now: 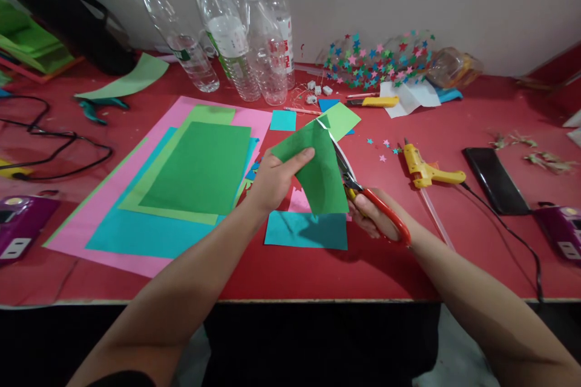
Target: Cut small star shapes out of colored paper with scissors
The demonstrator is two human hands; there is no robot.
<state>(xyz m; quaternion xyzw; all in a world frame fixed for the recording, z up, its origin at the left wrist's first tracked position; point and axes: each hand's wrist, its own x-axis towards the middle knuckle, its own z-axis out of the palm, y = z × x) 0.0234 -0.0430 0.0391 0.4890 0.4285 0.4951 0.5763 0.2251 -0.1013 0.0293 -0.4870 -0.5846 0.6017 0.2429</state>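
Observation:
My left hand [275,178] pinches a dark green sheet of paper [320,172] between thumb and fingers, above the table. Red-handled scissors [385,214] are gripped in my right hand [370,211]. Their blades reach up along the green sheet's right side, and a narrow pale edge shows near the tips. A turquoise paper rectangle [304,231] lies under the held sheet, with pink paper beside it. To the left rests a stack of coloured paper, topped by a dark green sheet [200,166] over light green, blue and pink ones.
Several clear plastic bottles [267,48] stand along the wall. A star-covered bottle [379,63] lies at the back right, near a yellow cutter knife [374,101]. On the right are a yellow glue gun [429,170] with its cord and a black phone [494,180]. Teal pliers [97,110] lie left.

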